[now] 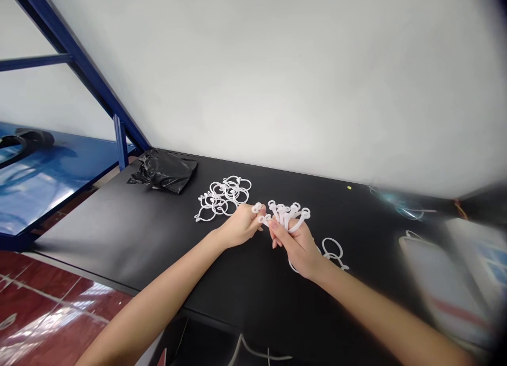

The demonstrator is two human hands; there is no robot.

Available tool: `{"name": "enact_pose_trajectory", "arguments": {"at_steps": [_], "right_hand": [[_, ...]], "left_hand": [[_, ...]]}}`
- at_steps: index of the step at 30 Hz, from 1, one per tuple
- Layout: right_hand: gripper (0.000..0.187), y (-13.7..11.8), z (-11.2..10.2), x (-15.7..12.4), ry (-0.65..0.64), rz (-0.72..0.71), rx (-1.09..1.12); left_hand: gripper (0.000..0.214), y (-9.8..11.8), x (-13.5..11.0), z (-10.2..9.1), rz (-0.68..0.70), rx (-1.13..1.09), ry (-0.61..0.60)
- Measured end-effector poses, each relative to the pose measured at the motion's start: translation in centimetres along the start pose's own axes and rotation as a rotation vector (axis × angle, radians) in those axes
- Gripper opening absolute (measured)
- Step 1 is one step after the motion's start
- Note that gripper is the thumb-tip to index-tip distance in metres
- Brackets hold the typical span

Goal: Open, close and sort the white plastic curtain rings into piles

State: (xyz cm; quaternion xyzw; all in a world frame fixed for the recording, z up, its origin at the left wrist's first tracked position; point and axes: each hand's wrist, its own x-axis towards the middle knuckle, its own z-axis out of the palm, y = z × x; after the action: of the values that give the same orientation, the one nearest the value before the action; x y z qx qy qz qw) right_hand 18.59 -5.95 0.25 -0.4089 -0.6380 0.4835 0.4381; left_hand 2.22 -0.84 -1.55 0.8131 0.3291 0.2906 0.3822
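My right hand (298,245) is closed around a bunch of white plastic rings (289,213), whose small looped ends fan out above the fingers. My left hand (241,226) pinches one white ring (258,209) right beside that bunch, the two hands almost touching over the black table (119,228). A loose pile of the same white rings (224,196) lies on the table just behind my left hand. A few more rings (333,250) lie to the right of my right hand.
A crumpled black plastic bag (164,170) sits at the back left of the table. A blue metal rack (43,170) stands to the left, against a white wall. Blurred objects lie at the far right. Red tiled floor shows at lower left.
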Motion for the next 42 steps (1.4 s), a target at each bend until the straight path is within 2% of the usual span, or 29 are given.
{"name": "enact_pose_trajectory", "arguments": {"at_steps": [4, 6, 10, 12, 15, 16, 18, 20, 23, 29, 31, 35, 37, 39, 42], "right_hand": [[0.044, -0.4, -0.5, 0.5, 0.013, 0.065, 0.072], [0.045, -0.7, -1.2, 1.0, 0.060, 0.106, 0.107], [0.043, -0.8, -3.0, 3.0, 0.235, 0.154, 0.168], [0.044, -0.5, -3.5, 4.5, 0.245, 0.163, 0.134], [0.048, 0.4, -2.7, 7.3, 0.127, 0.153, -0.044], [0.048, 0.7, -2.0, 8.2, 0.041, 0.118, -0.154], [0.043, 1.1, -0.5, 9.7, -0.059, 0.090, -0.229], [0.041, 1.3, 1.0, 10.8, -0.169, 0.069, -0.313], [0.049, 1.4, 2.2, 11.5, -0.290, 0.039, -0.447], [0.054, 0.9, 0.9, 12.1, -0.346, 0.018, -0.591], [0.053, 0.1, 0.7, 12.5, -0.400, 0.071, -0.628], [0.040, -1.5, 1.0, 13.6, -0.536, 0.264, -0.624], [0.034, -2.1, 1.2, 13.9, -0.558, 0.276, -0.612], [0.030, -2.5, 1.1, 14.0, -0.530, 0.231, -0.605], [0.024, -2.9, 0.5, 13.5, -0.403, 0.105, -0.581]], "left_hand": [[0.044, 0.3, 0.2, -0.2, -0.003, -0.009, 0.027], [0.042, 0.3, 0.2, -0.2, 0.006, 0.078, 0.016], [0.039, 0.5, 0.2, 0.0, 0.055, 0.305, -0.052], [0.039, 0.7, 0.2, 0.4, 0.105, 0.392, -0.083], [0.040, 0.7, 0.2, 1.0, 0.147, 0.472, -0.112], [0.040, 0.5, 0.2, 1.2, 0.151, 0.487, -0.122], [0.039, 0.2, 0.2, 1.4, 0.153, 0.502, -0.131], [0.034, -0.3, 0.3, 1.5, 0.159, 0.495, -0.117], [0.025, -0.7, 0.4, 1.4, 0.149, 0.500, -0.082], [0.025, -0.6, 0.6, 1.0, 0.067, 0.657, -0.110], [0.026, -0.6, 0.5, 0.8, 0.019, 0.703, -0.109], [0.027, -0.7, 0.4, 0.6, -0.057, 0.732, -0.139], [0.026, -0.7, 0.4, 0.5, -0.060, 0.724, -0.147], [0.026, -0.6, 0.5, 0.4, -0.069, 0.713, -0.150], [0.025, -0.6, 0.6, 0.4, -0.109, 0.693, -0.118]]}}
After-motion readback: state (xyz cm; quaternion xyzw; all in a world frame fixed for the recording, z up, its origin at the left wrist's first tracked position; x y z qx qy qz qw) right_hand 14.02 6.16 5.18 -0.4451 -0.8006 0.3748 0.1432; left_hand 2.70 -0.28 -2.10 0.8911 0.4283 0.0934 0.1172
